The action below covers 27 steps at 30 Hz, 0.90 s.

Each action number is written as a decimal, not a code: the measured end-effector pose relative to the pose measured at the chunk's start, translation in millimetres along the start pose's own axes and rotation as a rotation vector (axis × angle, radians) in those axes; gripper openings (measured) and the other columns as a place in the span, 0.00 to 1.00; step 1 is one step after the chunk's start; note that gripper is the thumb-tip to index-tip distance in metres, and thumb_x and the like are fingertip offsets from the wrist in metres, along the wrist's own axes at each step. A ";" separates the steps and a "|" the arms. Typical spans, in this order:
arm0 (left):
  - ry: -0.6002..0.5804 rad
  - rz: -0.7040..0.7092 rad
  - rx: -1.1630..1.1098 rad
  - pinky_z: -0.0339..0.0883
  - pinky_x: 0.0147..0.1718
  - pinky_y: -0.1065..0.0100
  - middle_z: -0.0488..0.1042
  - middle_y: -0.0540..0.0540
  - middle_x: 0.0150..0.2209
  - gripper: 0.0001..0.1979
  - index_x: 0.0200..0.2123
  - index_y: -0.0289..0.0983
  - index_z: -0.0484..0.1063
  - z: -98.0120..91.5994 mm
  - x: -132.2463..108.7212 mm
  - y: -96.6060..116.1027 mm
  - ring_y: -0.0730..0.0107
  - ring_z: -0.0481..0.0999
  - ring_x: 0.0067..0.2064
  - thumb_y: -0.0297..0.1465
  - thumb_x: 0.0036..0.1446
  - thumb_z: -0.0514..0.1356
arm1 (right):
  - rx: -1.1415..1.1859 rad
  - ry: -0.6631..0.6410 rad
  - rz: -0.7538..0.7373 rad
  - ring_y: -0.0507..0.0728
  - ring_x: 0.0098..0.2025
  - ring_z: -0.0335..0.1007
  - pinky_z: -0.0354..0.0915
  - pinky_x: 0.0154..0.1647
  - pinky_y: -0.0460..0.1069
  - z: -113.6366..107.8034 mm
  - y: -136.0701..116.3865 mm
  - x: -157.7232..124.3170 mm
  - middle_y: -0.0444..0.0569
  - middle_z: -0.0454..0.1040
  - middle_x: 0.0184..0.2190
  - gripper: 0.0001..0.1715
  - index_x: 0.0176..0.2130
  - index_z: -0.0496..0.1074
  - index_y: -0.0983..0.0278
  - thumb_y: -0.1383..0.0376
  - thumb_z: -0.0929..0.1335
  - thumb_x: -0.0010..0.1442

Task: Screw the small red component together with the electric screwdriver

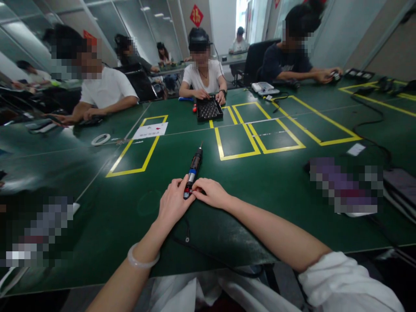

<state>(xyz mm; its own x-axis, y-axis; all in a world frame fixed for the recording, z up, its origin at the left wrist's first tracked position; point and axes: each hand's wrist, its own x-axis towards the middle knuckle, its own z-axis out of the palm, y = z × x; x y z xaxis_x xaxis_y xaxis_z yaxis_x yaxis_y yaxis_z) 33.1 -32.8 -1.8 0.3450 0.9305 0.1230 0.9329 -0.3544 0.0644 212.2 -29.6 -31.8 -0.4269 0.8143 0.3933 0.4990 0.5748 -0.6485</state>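
Note:
A black electric screwdriver (195, 161) with a blue and silver band lies on the green table, its thin bit pointing away from me. My left hand (173, 199) is closed around the left side of its rear end, thumb laid along the body. From the right, my right hand (210, 192) pinches at the same rear end, where a bit of red shows. The fingertips hide part of the tail. Below my hands a black cord (211, 256) runs toward the table's front edge, with a small ring-ended piece (187, 238) near it.
Yellow tape outlines (238, 157) mark the green table (260, 190). A white paper (150, 130) and a tape roll (100, 139) lie left. Across from me a person handles a black tray (209, 111). Blurred-out objects stand at both sides; other people sit around.

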 end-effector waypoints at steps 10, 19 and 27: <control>0.003 0.045 0.068 0.69 0.42 0.59 0.66 0.36 0.53 0.33 0.65 0.38 0.56 -6.0 -4.2 -15.9 0.53 0.71 0.50 0.48 0.62 0.48 | 0.183 0.016 0.121 0.50 0.33 0.67 0.61 0.37 0.45 -1.0 8.5 -0.8 0.43 0.72 0.32 0.07 0.44 0.68 0.62 0.65 0.65 0.63; -0.047 -0.118 0.178 0.68 0.46 0.55 0.65 0.34 0.56 0.37 0.65 0.34 0.56 -19.5 -40.0 -80.9 0.49 0.70 0.51 0.52 0.62 0.44 | 0.217 -0.012 0.139 0.51 0.32 0.68 0.62 0.36 0.45 -3.1 5.6 -0.6 0.43 0.72 0.31 0.05 0.41 0.69 0.64 0.67 0.65 0.62; -0.032 -0.285 0.257 0.69 0.43 0.51 0.68 0.33 0.54 0.34 0.61 0.35 0.61 -31.4 -73.1 -170.3 0.44 0.72 0.49 0.51 0.60 0.46 | 0.192 -0.022 0.136 0.51 0.33 0.68 0.62 0.36 0.45 -4.6 1.3 1.3 0.45 0.73 0.33 0.04 0.38 0.71 0.64 0.69 0.65 0.62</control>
<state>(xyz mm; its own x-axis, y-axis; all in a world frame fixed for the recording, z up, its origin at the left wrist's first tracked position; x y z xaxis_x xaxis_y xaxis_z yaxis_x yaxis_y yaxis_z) -154.3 -43.4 9.4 0.0673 0.9922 0.1046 0.9860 -0.0501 -0.1593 215.7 -27.4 -29.0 -0.3830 0.8801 0.2806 0.4014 0.4321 -0.8075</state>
